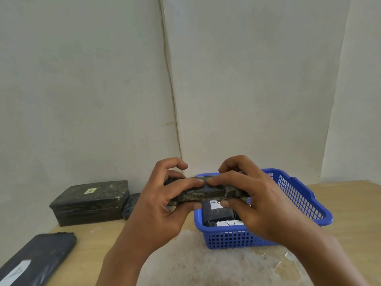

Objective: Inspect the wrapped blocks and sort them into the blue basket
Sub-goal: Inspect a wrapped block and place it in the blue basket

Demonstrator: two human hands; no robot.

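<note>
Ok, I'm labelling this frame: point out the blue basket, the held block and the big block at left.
blue basket (296,195), head view, right wall.
held block (208,193), head view, front face.
big block (88,205), head view, front side.

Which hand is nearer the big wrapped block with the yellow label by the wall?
Left. The left hand holds the raised block's end just right of the labelled block; the right hand is farther, over the blue basket.
</note>
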